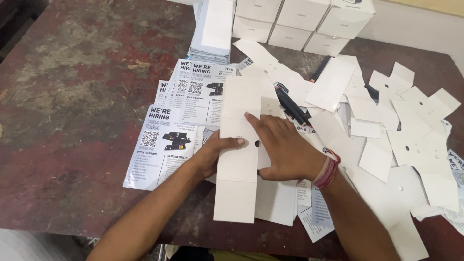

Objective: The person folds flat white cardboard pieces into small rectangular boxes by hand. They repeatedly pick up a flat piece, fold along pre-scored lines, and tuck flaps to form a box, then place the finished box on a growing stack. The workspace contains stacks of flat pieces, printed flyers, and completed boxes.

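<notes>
A long white flat cardboard box blank (238, 179) lies in front of me on a worn reddish table (77, 96), creased into panels with a small round hole near its right edge. My left hand (216, 153) grips its left edge, thumb on top of the card. My right hand (282, 147) presses flat on the blank's right side, fingers pointing left; red thread bands circle its wrist. Printed leaflets (157, 145) lie under and left of the blank.
Several more flat white blanks (415, 140) are scattered over the right side of the table. Folded white boxes (302, 21) are stacked at the back, beside a pile of white sheets (212, 34). Dark pens (292, 108) lie among the papers.
</notes>
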